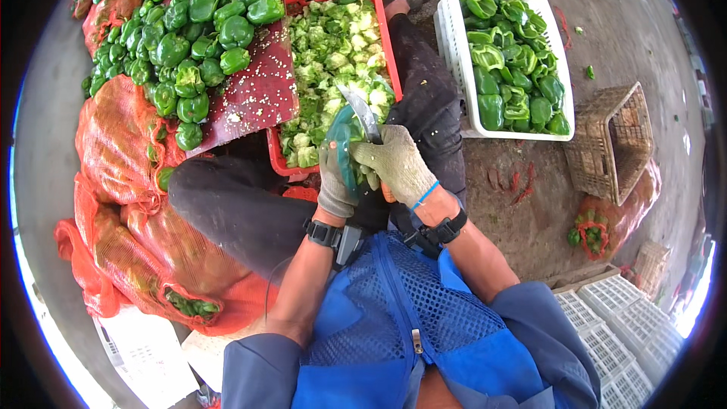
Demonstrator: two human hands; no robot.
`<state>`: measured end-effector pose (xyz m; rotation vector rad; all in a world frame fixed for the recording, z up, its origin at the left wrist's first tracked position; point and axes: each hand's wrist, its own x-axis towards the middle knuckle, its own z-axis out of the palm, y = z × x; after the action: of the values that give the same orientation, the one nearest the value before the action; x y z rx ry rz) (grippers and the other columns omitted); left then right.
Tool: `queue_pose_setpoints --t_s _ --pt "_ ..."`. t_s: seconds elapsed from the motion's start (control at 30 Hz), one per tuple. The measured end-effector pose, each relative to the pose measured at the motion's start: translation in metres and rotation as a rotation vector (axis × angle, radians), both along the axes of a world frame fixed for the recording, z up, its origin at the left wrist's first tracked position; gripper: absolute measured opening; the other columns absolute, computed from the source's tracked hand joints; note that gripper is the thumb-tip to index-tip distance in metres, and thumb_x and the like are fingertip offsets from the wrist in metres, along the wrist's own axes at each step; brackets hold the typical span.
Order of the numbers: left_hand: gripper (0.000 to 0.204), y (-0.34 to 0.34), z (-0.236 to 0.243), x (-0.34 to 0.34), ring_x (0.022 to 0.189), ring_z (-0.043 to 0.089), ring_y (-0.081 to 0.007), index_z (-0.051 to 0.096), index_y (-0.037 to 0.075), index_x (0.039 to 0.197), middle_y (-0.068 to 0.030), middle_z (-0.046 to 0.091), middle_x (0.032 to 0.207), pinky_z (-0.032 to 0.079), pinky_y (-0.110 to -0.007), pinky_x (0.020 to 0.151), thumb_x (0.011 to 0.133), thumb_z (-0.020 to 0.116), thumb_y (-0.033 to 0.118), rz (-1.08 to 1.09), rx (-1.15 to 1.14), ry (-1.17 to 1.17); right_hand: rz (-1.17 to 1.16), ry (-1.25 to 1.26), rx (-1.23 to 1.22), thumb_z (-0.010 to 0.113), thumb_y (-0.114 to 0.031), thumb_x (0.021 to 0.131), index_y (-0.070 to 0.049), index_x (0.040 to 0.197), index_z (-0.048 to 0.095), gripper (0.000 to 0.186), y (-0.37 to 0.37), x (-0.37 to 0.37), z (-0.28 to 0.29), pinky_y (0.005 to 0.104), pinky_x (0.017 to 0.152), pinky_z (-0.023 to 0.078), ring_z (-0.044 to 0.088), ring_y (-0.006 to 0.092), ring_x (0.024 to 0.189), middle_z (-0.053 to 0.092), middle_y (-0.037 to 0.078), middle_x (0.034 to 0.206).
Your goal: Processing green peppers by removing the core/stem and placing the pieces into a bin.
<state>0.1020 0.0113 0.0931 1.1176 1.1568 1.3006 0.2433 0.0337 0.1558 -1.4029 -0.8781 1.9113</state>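
Knife direction: the knife [363, 115] in your right hand [397, 163] points its tip away from you and to your left; its long axis runs aslant, from upper left down toward your palm.
Knife place: its blade rises above your gloved hands, over the near right part of the red crate [388, 45].
Right fingers: closed around the knife's handle end, with most of the handle hidden.
Left fingers: on your left hand [335, 178], curled against a blurred green piece [346, 144]; you cannot tell from here how firmly they grip it.
Edges near the blade: the crate's right rim stands just beside it, with your right leg [428, 68] beyond; the red board [257, 95] overlaps the crate's left side.
Room to the right: brown floor [492, 212] shows past that leg, below the white crate [452, 57] of cut green peppers [519, 57].
Blade look: grey, slim and slightly curved, narrowing to a point.
Crate contents: pale green and whitish pepper scraps [310, 53] under the blade.
Board load: whole glossy green peppers [173, 49] and scattered white seeds.
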Motion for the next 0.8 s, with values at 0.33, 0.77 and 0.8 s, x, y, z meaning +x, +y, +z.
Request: queue_pose_setpoints --t_s 0.33,0.77,0.8 --pt "0.071 -0.001 0.006 -0.010 0.127 0.071 -0.0275 0.055 0.009 0.160 -0.0168 0.067 0.150 0.060 -0.044 0.105 0.110 0.057 0.058 -0.001 -0.322 -0.839 -0.264 -0.007 0.141 0.071 -0.014 0.101 -0.001 0.104 0.077 0.015 -0.010 0.022 0.023 0.0292 0.044 0.044 0.062 0.0101 0.054 0.070 0.005 0.071" --pt "0.053 -0.005 0.003 -0.028 0.141 0.063 -0.0361 0.059 -0.008 0.148 -0.0245 0.061 0.155 0.047 -0.045 0.123 0.120 0.044 0.035 -0.057 0.365 0.464 -0.017 -0.854 0.726 0.086 -0.033 0.086 0.000 0.088 0.073 0.035 -0.021 -0.003 -0.015 0.0520 0.075 0.058 0.075 0.0466 0.084 0.073 0.026 0.083" --pt "0.053 -0.009 -0.003 -0.027 0.141 0.062 -0.0361 0.059 -0.008 0.148 -0.0251 0.061 0.156 0.047 -0.044 0.123 0.121 0.042 0.034 -0.074 0.306 0.365 0.035 -0.870 0.734 0.084 -0.033 0.086 0.000 0.089 0.073 0.035 -0.021 -0.006 -0.016 0.0540 0.077 0.058 0.074 0.0481 0.085 0.073 0.027 0.084"
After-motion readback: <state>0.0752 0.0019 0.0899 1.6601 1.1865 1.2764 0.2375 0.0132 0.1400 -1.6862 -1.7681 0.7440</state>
